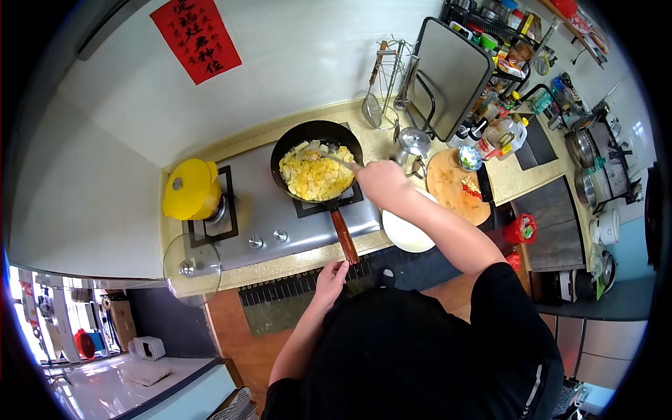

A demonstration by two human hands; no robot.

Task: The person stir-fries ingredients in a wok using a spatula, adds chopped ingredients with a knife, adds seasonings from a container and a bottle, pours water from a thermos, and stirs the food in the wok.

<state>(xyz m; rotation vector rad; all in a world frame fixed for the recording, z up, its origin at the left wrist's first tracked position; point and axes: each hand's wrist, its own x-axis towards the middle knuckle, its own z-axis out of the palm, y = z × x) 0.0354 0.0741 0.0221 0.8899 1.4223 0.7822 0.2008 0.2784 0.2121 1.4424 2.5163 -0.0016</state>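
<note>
A black frying pan (278,166) sits on the right burner, with chunky yellow-and-white food that looks like egg (315,175) in it. My right hand (381,185) is closed round the handle of a spatula (337,159), whose blade reaches into the food. The pan's reddish-brown wooden handle (342,234) points toward me. At the end of that handle is my left hand (331,281), its thumb and fingers drawn together against it; part of the grip is hidden. A white plate (409,234) lies beneath my right forearm.
A yellow lidded pot (189,187) stands on the left burner, and a glass lid (192,280) rests at the counter's front edge. On the right are a metal pitcher (413,143), a round cutting board (444,178) with chopped red and pale bits, a small bowl (470,158) and bottles (504,134).
</note>
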